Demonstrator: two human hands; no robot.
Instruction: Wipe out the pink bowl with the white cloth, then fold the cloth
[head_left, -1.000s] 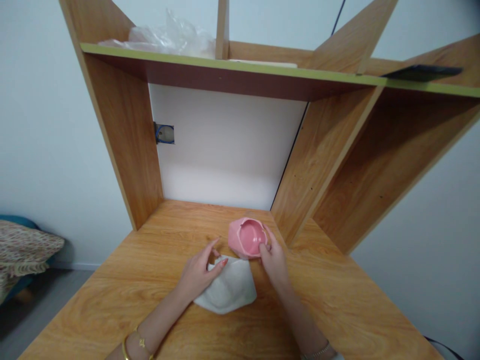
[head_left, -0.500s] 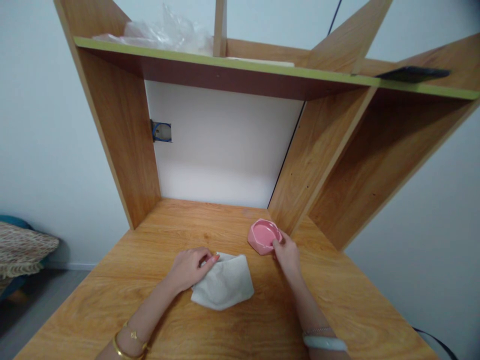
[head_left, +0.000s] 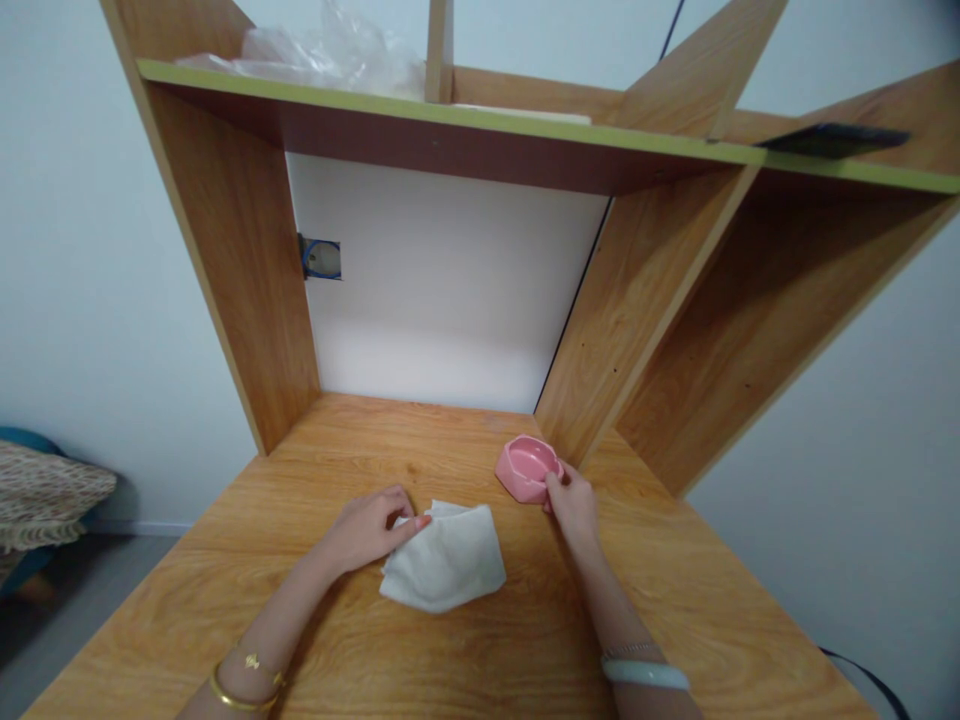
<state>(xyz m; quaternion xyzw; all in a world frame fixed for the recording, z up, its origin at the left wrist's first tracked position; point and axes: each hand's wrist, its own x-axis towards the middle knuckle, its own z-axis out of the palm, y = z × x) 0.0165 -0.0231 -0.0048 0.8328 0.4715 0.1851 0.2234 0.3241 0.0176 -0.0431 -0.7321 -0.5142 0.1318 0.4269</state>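
Observation:
A small pink faceted bowl (head_left: 527, 467) sits on the wooden desk (head_left: 420, 650), close to the right upright panel. My right hand (head_left: 573, 504) grips its near rim with closed fingers. A folded white cloth (head_left: 447, 568) lies flat on the desk in front of me. My left hand (head_left: 369, 526) rests on the cloth's left corner, thumb and fingers pinched on its edge.
A wooden hutch rises behind the desk with a green-edged shelf (head_left: 465, 120) overhead. Clear plastic wrap (head_left: 330, 55) lies on the shelf at left, a dark flat object (head_left: 832, 138) at right. A wall socket cutout (head_left: 319, 259) shows in the back panel.
My right hand carried the pink bowl from above the cloth to the right and set it upright on the desk. My left hand closed onto the cloth's corner.

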